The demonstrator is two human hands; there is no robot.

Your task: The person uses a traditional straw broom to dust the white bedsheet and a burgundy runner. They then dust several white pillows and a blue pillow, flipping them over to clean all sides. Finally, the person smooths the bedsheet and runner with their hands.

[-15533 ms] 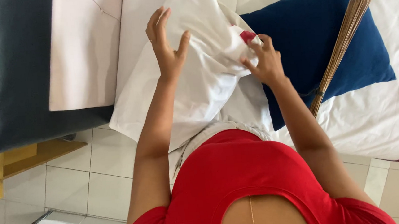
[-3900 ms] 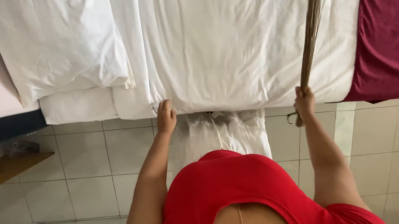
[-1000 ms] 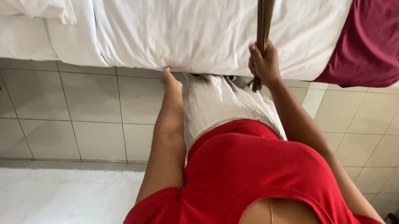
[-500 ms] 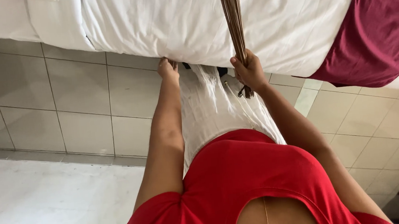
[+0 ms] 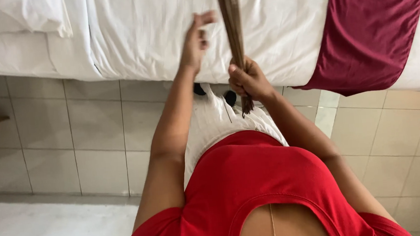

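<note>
The right hand [image 5: 248,80] has its grip pinched tight around a stick broom [image 5: 232,26], low on the bundle. The broom's long axis runs away from the person, up across the white bed sheet [image 5: 138,33], short end pointing down. The left hand [image 5: 195,41], fingers loosely spread, rests on the sheet beside it.

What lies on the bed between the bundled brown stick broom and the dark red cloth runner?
In the head view, only bare white bedsheet lies between the stick broom and the dark red runner.
</note>
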